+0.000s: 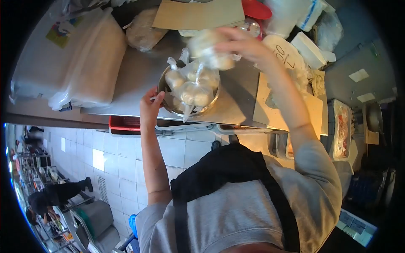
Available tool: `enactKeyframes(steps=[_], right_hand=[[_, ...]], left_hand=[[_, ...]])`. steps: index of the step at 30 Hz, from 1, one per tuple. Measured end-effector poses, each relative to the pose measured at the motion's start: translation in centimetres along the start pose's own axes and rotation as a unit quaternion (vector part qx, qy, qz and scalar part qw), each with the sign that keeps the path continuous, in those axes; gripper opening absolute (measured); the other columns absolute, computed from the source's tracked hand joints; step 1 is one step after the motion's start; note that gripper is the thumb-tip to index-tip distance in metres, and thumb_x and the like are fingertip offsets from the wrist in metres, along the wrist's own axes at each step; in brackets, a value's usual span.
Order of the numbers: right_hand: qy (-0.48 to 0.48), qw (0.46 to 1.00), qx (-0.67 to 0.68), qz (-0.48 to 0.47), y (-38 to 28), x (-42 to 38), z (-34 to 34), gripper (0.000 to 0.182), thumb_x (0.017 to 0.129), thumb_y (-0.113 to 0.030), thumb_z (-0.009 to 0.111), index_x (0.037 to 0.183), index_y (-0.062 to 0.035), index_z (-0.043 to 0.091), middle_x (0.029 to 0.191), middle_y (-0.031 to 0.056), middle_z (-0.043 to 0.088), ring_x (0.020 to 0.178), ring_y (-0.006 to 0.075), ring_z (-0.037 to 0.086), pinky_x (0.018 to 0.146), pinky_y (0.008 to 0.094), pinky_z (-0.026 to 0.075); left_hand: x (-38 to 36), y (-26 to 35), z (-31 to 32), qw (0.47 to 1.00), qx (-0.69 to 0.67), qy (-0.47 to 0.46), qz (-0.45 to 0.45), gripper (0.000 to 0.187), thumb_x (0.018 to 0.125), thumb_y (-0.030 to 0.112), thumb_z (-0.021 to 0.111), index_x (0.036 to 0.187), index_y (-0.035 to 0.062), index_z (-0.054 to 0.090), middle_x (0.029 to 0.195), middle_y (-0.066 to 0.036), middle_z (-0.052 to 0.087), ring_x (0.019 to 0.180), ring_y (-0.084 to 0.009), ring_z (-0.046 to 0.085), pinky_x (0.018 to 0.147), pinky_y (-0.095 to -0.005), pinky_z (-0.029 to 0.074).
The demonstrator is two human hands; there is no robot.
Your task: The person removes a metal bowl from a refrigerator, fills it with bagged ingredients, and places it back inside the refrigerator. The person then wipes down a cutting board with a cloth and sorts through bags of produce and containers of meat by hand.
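A round metal bowl (216, 98) stands on the steel counter, filled with knotted clear plastic bags (195, 93) of pale, rounded lumps. My left hand (151, 105) is closed on the bowl's left rim, thumb and fingers pinched at the edge. Over the bowl's far right side, my right hand (240, 44) grips another plastic bag of pale lumps (211, 50). Motion smears that bag and the fingers around it. What the lumps are does not show clearly.
A large translucent bin (80, 59) fills the counter's left. Cardboard (198, 14) lies at the back and a cardboard sheet (268, 111) on the right. Below the front edge are a red tray (124, 123) and other containers. Another person (55, 196) is far left.
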State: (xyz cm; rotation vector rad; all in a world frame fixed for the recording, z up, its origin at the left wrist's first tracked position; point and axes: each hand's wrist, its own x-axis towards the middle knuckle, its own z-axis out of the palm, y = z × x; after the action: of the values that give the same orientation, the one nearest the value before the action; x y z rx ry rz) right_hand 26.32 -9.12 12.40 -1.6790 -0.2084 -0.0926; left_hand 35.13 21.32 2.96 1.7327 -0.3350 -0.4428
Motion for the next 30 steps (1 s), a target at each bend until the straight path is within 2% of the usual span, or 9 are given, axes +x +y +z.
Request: enactKeyframes(steps=[3,6,9,12,15,23,25,27,30], right_hand=[[-0.11,0.984,-0.121,0.074,1.5,3.6,5.6,0.038,0.076,-0.032,0.062,0.103,-0.0061,0.055,0.086,0.0046,0.059,0.078,0.0137,0.056,0.063,0.0259,0.045],[0.079,0.852,-0.484,-0.184,4.2,2.5,4.9,0.029,0.074,-0.035,0.06,0.087,-0.01,0.061,0.077,0.0109,0.058,0.07,0.0261,0.057,0.062,0.0355,0.044],[0.169,0.878,-0.446,0.049,3.4,-1.4,-1.4,0.027,0.074,-0.037,0.059,0.073,-0.0096,0.061,0.07,0.01,0.058,0.066,0.0255,0.057,0.06,0.0367,0.044],[0.405,0.677,-0.571,0.229,10.1,-11.7,-12.3,0.067,0.06,-0.054,0.065,0.11,-0.0092,0.055,0.103,0.0136,0.057,0.098,0.0268,0.053,0.081,0.0382,0.041],[0.354,0.557,-0.571,0.488,11.3,-19.7,-16.6,0.1,0.047,-0.051,0.073,0.129,-0.0087,0.034,0.122,0.0207,0.043,0.114,0.0306,0.041,0.095,0.0402,0.033],[0.394,0.737,-0.476,0.275,9.2,-19.5,-16.9,0.064,0.055,-0.035,0.072,0.107,-0.0027,0.053,0.092,0.019,0.061,0.084,0.0315,0.059,0.073,0.0374,0.046],[0.373,0.805,-0.447,0.114,7.7,-15.5,-14.6,0.05,0.066,-0.017,0.069,0.11,-0.003,0.049,0.096,0.0095,0.059,0.079,0.0163,0.06,0.068,0.027,0.047],[0.283,0.944,-0.151,0.078,3.4,-10.0,-8.6,0.053,0.071,-0.013,0.066,0.118,-0.0046,0.043,0.1,0.0061,0.056,0.083,0.0144,0.059,0.071,0.026,0.048],[0.093,0.996,0.004,-0.017,0.7,-2.8,-1.0,0.053,0.069,-0.013,0.069,0.115,-0.0066,0.042,0.103,0.0065,0.053,0.089,0.0139,0.055,0.077,0.0269,0.047]], left_hand=[[0.2,-0.1,1.6,0.979,-0.109,0.01,0.169,0.055,0.079,0.012,0.06,0.127,0.0051,0.035,0.118,-0.012,0.042,0.1,-0.0163,0.047,0.08,-0.0291,0.043],[-0.5,1.8,2.8,0.978,-0.093,-0.055,0.178,0.066,0.073,0.017,0.066,0.129,0.0096,0.033,0.129,-0.011,0.032,0.113,-0.0209,0.038,0.092,-0.0323,0.034],[0.3,0.9,2.7,0.96,0.142,-0.021,0.241,0.055,0.068,0.021,0.07,0.117,0.0053,0.048,0.123,-0.016,0.04,0.115,-0.0272,0.038,0.096,-0.0358,0.029],[0.9,0.7,2.8,0.949,0.183,0.002,0.256,0.056,0.068,0.024,0.071,0.115,0.0055,0.049,0.121,-0.017,0.041,0.114,-0.0286,0.039,0.095,-0.0366,0.03],[1.7,1.1,3.4,0.918,0.234,0.028,0.32,0.055,0.068,0.027,0.07,0.113,0.0054,0.049,0.12,-0.02,0.042,0.112,-0.031,0.04,0.093,-0.0381,0.032],[2.0,4.4,4.8,0.903,0.352,-0.012,0.245,0.033,0.065,0.026,0.071,0.09,0.0053,0.063,0.105,-0.019,0.055,0.104,-0.0317,0.049,0.085,-0.0369,0.039],[2.2,4.0,4.6,0.901,0.338,-0.054,0.269,0.032,0.062,0.018,0.071,0.09,0.0066,0.062,0.109,-0.019,0.053,0.103,-0.0317,0.05,0.085,-0.0374,0.039],[1.7,5.0,3.7,0.897,0.341,-0.086,0.27,0.028,0.062,0.014,0.069,0.088,0.0079,0.062,0.112,-0.017,0.051,0.106,-0.031,0.047,0.086,-0.0381,0.038],[1.1,5.3,2.6,0.887,0.341,-0.134,0.281,0.024,0.06,0.006,0.064,0.084,0.0076,0.06,0.117,-0.015,0.048,0.11,-0.0307,0.043,0.087,-0.0382,0.037]])
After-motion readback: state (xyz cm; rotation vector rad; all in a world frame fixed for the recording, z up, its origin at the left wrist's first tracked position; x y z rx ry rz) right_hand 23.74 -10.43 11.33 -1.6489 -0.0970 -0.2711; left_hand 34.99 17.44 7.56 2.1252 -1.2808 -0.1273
